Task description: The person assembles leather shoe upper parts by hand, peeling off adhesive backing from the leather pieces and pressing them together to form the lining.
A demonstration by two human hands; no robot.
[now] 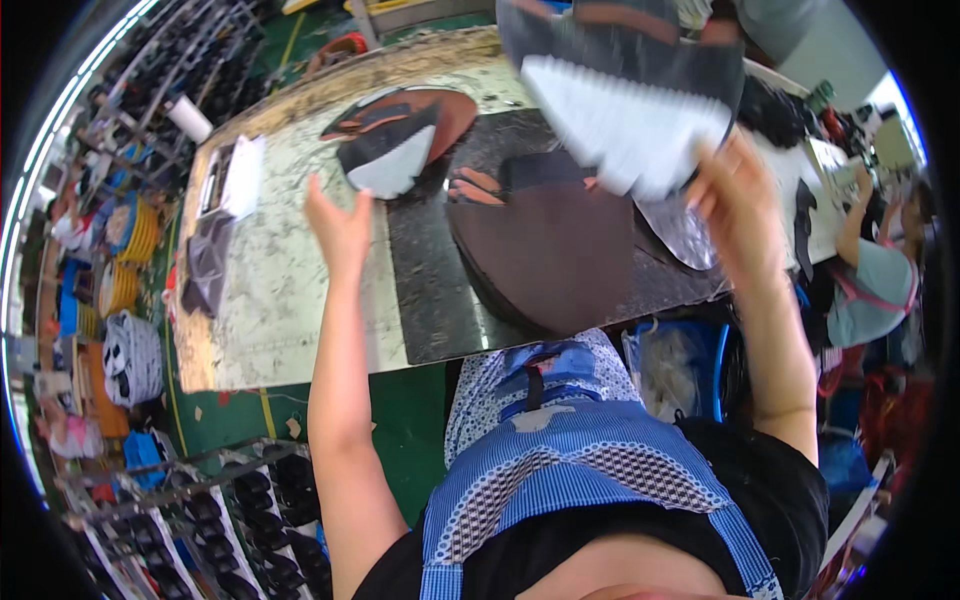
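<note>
My right hand [738,205] is raised over the right of the table. Its fingers and thumb pinch the lower edge of a large black leather piece with a white notched backing [625,115], blurred by motion. Over the left part of the tabletop, my left hand [340,225] has its thumb and fingers spread, holding nothing. Just beyond it lies a small pile of brown and black leather pieces, the top one with a white backing [397,163]. A thick stack of dark brown curved pieces [555,250] rests in front of me, with a shiny grey piece [685,232] to its right.
A black mat [430,305] covers part of the worn white tabletop [285,330]. At the left stand an open box [218,180] and a grey angular holder [207,265]. Racks of dark items [225,515] are lower left. Another person [880,290] works at the right.
</note>
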